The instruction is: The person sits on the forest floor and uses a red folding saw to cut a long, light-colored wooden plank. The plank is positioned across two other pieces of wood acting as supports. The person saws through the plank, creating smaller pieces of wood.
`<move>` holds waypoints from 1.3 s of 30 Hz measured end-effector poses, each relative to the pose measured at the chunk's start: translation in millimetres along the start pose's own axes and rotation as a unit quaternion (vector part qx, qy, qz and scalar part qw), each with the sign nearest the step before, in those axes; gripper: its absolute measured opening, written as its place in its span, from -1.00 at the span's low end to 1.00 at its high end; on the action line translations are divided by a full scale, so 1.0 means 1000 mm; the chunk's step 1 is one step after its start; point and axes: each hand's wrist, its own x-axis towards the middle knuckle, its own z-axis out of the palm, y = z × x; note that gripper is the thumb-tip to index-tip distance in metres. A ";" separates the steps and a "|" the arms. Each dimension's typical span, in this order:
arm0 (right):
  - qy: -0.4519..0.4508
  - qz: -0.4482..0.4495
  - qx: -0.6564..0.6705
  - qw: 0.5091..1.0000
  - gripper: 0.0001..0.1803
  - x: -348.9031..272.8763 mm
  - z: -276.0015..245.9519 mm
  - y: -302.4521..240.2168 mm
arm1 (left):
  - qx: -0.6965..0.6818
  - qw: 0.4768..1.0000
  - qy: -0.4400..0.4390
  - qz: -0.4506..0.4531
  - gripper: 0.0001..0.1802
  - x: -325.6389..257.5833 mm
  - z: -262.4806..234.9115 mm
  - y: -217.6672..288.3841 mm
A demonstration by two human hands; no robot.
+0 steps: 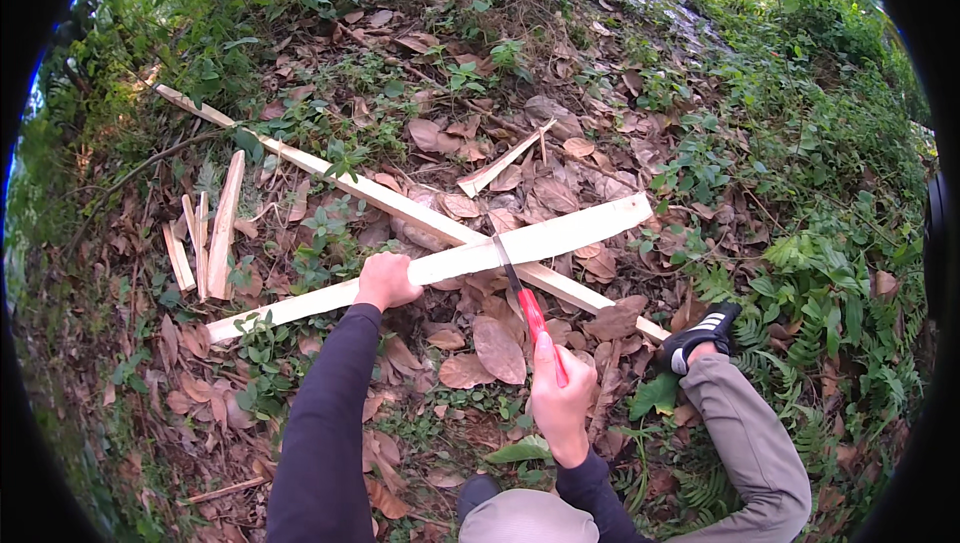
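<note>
Right grip [560,398] closed around the red saw handle [535,321], blade [505,261] ahead of it on the pale wooden slat [470,258]. Left grip [385,281] clamps the slat left of the blade. I judge the slat light, stiff, splintery; hold close to the cut.

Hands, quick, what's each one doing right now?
Left hand: closed, pressing down on the long pale wooden board.
Right hand: closed around the red handle of the saw.
</note>
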 end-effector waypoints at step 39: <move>-0.027 -0.167 -0.014 0.985 -0.72 -0.027 0.007 0.132 | -0.059 0.994 -0.085 0.030 -0.49 0.009 -0.002 -0.005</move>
